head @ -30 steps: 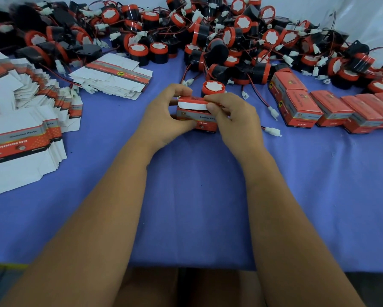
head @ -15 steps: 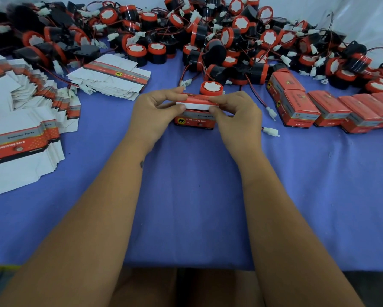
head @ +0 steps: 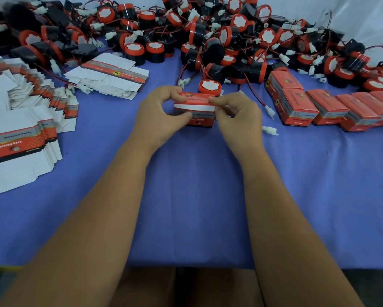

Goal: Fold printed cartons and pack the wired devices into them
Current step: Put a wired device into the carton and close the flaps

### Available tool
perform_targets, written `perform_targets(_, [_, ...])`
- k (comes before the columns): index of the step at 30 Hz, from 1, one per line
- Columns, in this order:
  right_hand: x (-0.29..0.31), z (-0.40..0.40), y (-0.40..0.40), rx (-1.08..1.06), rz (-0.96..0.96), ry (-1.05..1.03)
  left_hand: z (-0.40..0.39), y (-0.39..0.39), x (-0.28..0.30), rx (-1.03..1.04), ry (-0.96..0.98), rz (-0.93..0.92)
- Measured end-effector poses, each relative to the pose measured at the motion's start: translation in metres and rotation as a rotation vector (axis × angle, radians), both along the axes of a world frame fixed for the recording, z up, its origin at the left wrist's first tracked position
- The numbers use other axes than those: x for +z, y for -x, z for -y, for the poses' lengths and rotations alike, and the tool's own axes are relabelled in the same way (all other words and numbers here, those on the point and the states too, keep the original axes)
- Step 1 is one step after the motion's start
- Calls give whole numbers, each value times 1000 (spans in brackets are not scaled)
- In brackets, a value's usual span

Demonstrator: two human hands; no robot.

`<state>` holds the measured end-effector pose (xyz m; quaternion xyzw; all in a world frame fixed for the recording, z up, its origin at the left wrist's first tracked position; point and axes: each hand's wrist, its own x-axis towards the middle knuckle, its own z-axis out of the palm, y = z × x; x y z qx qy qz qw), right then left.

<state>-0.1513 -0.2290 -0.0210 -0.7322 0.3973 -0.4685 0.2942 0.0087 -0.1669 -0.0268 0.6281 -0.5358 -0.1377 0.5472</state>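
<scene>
A small red printed carton (head: 200, 116) stands on the blue cloth at the centre. My left hand (head: 158, 117) pinches its left end and lid flap, thumb low and forefinger on top. My right hand (head: 237, 116) pinches the right end of the lid flap, whose white inner strip shows. Just behind the carton stands a red and black wired device (head: 209, 86) with a white centre. A white connector (head: 270, 130) lies to the right of my right hand.
A big heap of wired devices (head: 208, 34) fills the back of the table. Stacks of flat cartons (head: 20, 134) lie at the left, another stack (head: 110, 78) behind. A row of closed red cartons (head: 332, 107) runs along the right.
The lid flap has come up and forward, showing its white strip. Both hands shifted slightly on the carton and keep hold of it.
</scene>
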Motion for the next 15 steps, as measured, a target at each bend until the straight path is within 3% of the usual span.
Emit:
perform_targets(2, [-1, 2, 0, 5, 5, -6, 0, 2, 0, 81, 36, 290])
perform_targets(4, [-2, 2, 0, -4, -12, 19, -1, 5, 1, 114, 43, 435])
perform_targets(10, [-3, -2, -2, -15, -66, 155, 0, 8, 2, 106, 6, 437])
perform_targets(15, [-4, 0, -4, 10, -163, 63, 2, 9, 1, 129, -29, 432])
